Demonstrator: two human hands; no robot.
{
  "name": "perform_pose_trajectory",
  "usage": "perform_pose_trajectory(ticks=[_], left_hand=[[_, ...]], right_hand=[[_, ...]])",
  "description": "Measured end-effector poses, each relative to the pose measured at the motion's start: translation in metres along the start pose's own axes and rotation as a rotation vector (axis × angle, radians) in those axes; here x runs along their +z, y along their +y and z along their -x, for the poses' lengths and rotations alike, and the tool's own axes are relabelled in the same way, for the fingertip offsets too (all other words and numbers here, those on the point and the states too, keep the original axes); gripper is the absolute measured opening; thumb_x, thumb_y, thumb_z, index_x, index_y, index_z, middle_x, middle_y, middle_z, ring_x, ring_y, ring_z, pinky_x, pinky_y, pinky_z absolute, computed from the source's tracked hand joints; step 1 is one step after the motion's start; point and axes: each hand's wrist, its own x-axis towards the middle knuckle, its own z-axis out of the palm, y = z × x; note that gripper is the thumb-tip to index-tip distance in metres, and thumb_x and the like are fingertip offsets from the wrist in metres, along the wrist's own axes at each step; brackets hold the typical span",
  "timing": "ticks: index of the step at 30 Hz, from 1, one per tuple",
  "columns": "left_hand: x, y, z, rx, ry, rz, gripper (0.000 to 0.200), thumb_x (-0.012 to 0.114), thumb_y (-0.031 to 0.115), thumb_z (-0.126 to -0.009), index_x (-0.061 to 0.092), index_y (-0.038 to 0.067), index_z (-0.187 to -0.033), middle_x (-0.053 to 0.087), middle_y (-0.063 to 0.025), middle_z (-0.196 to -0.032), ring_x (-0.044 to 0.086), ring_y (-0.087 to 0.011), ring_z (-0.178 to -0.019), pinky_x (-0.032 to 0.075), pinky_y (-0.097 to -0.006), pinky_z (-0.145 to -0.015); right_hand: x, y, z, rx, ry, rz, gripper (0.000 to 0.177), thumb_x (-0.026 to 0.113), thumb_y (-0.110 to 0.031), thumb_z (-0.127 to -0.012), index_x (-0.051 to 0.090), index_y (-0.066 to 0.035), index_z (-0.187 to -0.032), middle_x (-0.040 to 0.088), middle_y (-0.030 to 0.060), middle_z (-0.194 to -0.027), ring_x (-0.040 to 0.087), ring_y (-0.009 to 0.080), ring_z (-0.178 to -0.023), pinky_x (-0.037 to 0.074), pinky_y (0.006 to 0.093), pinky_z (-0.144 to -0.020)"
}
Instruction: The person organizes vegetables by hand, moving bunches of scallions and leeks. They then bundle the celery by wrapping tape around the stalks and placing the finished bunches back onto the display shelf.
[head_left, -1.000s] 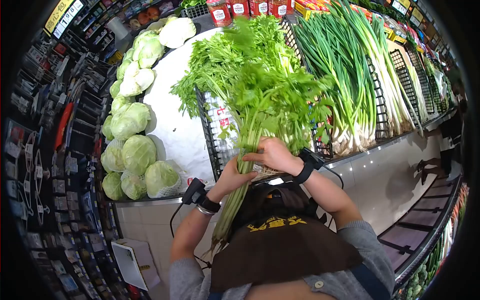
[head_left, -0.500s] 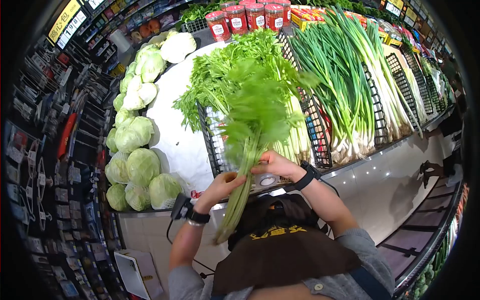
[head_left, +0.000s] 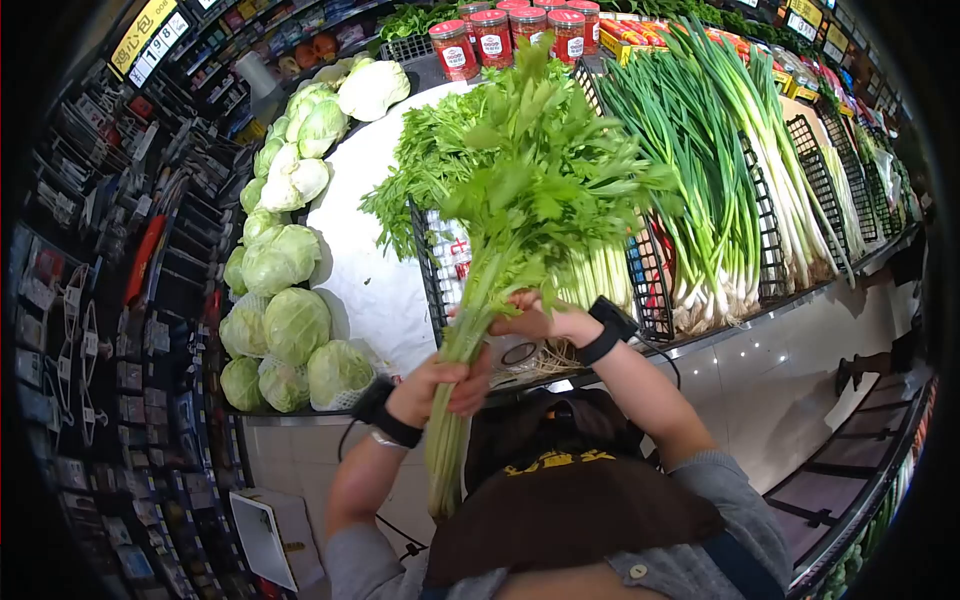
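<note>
A leafy bunch of celery (head_left: pixel 485 275) stands tilted in front of me, leaves up and away, stalk ends down by my apron. My left hand (head_left: pixel 450 384) is wrapped round the stalks at their lower middle. Higher up, my right hand (head_left: pixel 535 317) is closed at the right side of the bunch, its fingers curled against the stems where the leaves begin; the fingertips are partly hidden. Behind the bunch, more celery (head_left: pixel 430 150) lies in a black crate (head_left: pixel 427 265), its pale stalks showing to the right.
Cabbages (head_left: pixel 297 325) line the left of the display beside a white sheet (head_left: pixel 365 240). Right of the celery are green onions (head_left: pixel 690 180) between black crate walls. Red-lidded jars (head_left: pixel 492 40) stand at the back. A white box (head_left: pixel 265 540) is on the floor, lower left.
My left hand has slid lower and now wraps round the stalks. The celery has become more upright, its leaves shifting up and right. My right hand has risen slightly along it.
</note>
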Motion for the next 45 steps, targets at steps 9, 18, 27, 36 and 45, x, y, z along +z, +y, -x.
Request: perform_pose_trajectory(ticks=[9,18,27,36,45], left_hand=[[-0.038,-0.016,-0.031,0.127,0.63,-0.5,0.044,0.045,0.042,-0.091,0.047,0.0,-0.104,0.058,-0.0062,-0.085,0.058,-0.0162,-0.077,0.047,-0.0296,-0.07],[-0.026,-0.012,-0.046,0.071,0.544,-0.406,0.024,0.06,0.025,-0.085,0.052,0.003,-0.087,0.052,-0.0024,-0.058,0.05,-0.0085,-0.047,0.04,-0.0229,-0.041],[0.052,0.091,-0.037,0.572,0.276,-0.581,0.039,0.048,0.041,-0.085,0.05,0.003,-0.077,0.05,-0.0054,-0.05,0.052,-0.0135,-0.038,0.049,-0.0247,-0.038],[-0.113,0.127,-0.111,0.448,0.76,-0.605,0.054,0.056,0.042,-0.083,0.051,-0.005,-0.11,0.054,-0.0088,-0.079,0.055,-0.0207,-0.072,0.05,-0.0366,-0.067],[-0.12,-0.075,-0.132,0.538,0.983,-1.372,0.084,0.067,0.024,-0.072,0.02,-0.016,-0.129,0.037,-0.0324,-0.123,0.036,-0.0405,-0.116,0.031,-0.0433,-0.098]], right_hand=[[-0.015,0.018,0.004,0.053,0.212,0.294,0.035,0.071,-0.036,-0.073,0.064,-0.002,-0.064,0.059,0.0037,-0.056,0.055,0.0126,-0.056,0.043,0.0286,-0.053],[-0.019,-0.002,0.024,-0.281,0.135,0.537,0.018,0.057,-0.02,-0.081,0.063,-0.003,-0.079,0.059,0.0113,-0.077,0.059,0.0284,-0.075,0.045,0.0349,-0.064],[-0.054,0.045,0.019,-0.036,0.701,0.706,0.026,0.049,-0.022,-0.083,0.063,-0.005,-0.069,0.062,0.0118,-0.067,0.06,0.0266,-0.063,0.047,0.0338,-0.06],[-0.087,0.019,0.064,-0.104,0.783,0.484,0.026,0.055,-0.024,-0.084,0.063,-0.001,-0.075,0.062,0.0082,-0.065,0.057,0.0146,-0.059,0.043,0.0282,-0.057],[-0.091,0.034,0.091,-0.019,0.775,0.418,0.023,0.053,-0.017,-0.088,0.06,-0.001,-0.075,0.056,-0.0024,-0.065,0.046,0.0042,-0.061,0.037,0.0208,-0.056]])
